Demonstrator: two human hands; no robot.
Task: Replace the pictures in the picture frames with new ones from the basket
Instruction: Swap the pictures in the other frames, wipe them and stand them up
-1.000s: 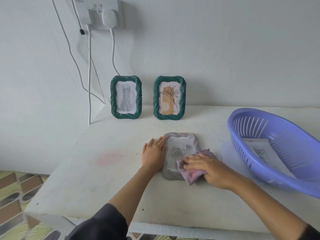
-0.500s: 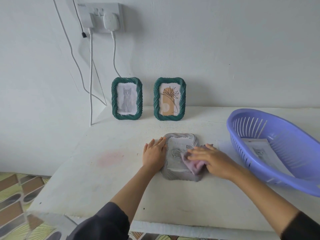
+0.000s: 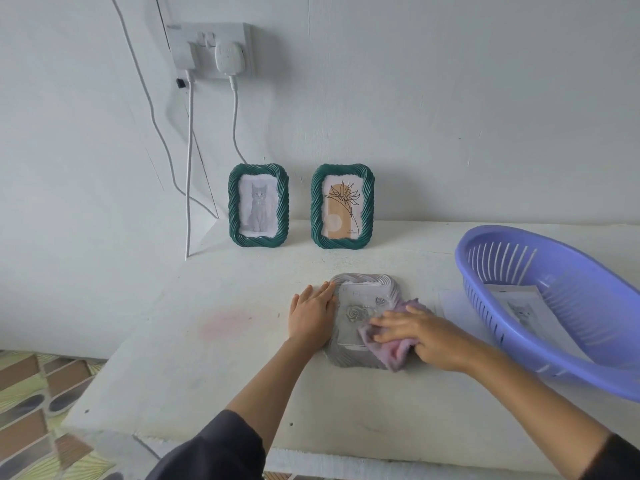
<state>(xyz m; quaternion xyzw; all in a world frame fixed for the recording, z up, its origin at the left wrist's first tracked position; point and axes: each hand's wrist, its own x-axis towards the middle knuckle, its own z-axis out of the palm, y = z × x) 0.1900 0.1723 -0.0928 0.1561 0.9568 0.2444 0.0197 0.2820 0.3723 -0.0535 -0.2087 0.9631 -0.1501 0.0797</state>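
A grey ribbed picture frame (image 3: 362, 289) lies face up on the white table (image 3: 242, 358), showing a rose picture. My left hand (image 3: 311, 315) rests flat against its left edge, fingers straight. My right hand (image 3: 429, 336) presses a pink cloth (image 3: 384, 351) onto the frame's glass with mostly straight fingers. Two green frames stand against the wall: one with a cat picture (image 3: 258, 206), one with a plant drawing (image 3: 343, 206). A purple basket (image 3: 568, 271) at the right holds a printed cat picture (image 3: 523, 310).
A loose sheet of paper (image 3: 453, 303) lies between the grey frame and the basket. White cables (image 3: 188, 161) hang from a wall socket (image 3: 211, 50) down to the table's back left corner. The table's left edge drops to a patterned floor (image 3: 31, 410).
My right hand has kept rubbing the cloth over the glass, shifting up and then back toward the frame's lower right. My left hand has stayed at the frame's left edge.
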